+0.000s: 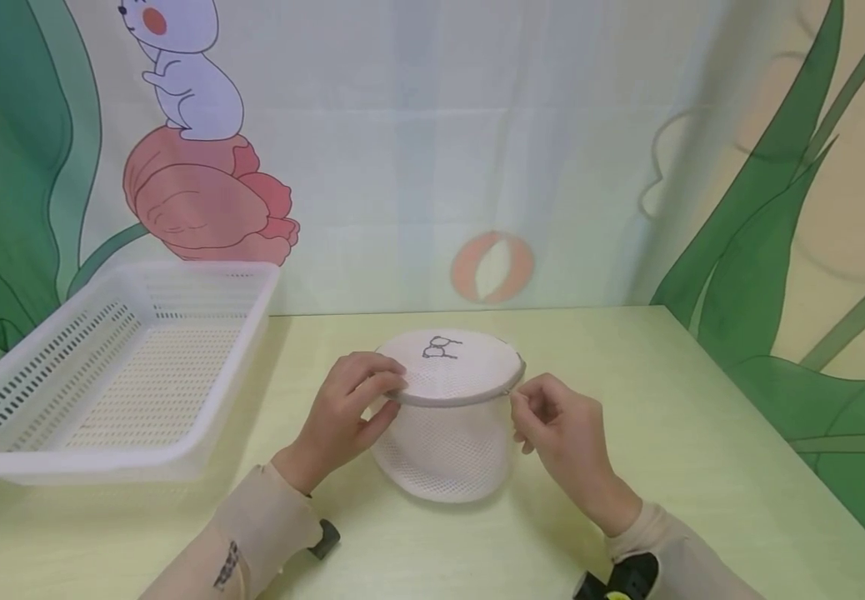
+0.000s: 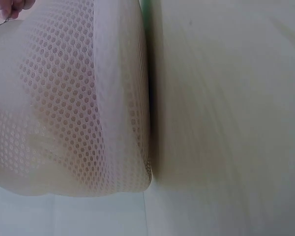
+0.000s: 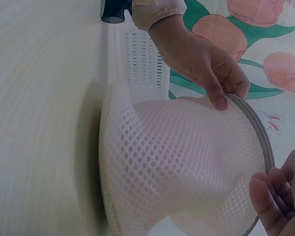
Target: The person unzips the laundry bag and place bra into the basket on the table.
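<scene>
White basket: it stands at the far left on the tabletop; its slotted right wall is well apart from the left hand, with a strip of surface between.
Left fingers: they are narrow, holding the left edge of the mesh bag, the thumb below the rim and the other fingers above.
Mesh bag: it is between both hands, standing on the tabletop, with the round top panel facing up; a black drawing of glasses is on this panel.
Grey zip: it follows the rim of the top panel and passes from one hand to the other along the front.
Right fingers: those of the right hand are curled and pinch at the right side of the zip; the exact small part between them is hidden.
Back edge: behind the bag, a strip of tabletop reaches the printed sheet.
Right edge: it runs slanting, well apart from the right hand, leaving wide room there.
</scene>
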A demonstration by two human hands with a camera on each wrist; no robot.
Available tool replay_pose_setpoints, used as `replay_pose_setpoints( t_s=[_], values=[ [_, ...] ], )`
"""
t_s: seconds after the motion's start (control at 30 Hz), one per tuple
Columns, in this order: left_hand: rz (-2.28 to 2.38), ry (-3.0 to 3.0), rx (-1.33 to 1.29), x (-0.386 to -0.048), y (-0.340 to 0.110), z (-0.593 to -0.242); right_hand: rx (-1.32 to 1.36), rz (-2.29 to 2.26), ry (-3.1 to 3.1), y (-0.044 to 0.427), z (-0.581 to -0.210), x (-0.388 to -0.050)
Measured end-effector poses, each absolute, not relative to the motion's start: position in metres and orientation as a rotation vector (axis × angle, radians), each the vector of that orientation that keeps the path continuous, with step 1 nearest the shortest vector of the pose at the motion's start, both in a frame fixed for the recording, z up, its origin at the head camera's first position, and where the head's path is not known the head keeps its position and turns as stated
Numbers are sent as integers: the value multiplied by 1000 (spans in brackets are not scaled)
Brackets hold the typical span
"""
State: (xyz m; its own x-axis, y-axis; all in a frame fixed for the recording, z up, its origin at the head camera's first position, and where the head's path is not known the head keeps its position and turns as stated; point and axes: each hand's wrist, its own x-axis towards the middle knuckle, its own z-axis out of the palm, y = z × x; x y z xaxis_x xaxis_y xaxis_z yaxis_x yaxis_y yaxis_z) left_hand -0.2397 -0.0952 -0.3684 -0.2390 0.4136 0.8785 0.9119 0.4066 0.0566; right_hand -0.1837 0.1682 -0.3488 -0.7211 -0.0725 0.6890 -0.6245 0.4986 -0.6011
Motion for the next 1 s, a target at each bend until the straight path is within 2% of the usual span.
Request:
replay_pose_setpoints(
  t_s=[1.0],
  values=[
    [-687,-1717,-1146,-234,-84,-360,658,1176,-2095,164,-351,-183]
  ],
)
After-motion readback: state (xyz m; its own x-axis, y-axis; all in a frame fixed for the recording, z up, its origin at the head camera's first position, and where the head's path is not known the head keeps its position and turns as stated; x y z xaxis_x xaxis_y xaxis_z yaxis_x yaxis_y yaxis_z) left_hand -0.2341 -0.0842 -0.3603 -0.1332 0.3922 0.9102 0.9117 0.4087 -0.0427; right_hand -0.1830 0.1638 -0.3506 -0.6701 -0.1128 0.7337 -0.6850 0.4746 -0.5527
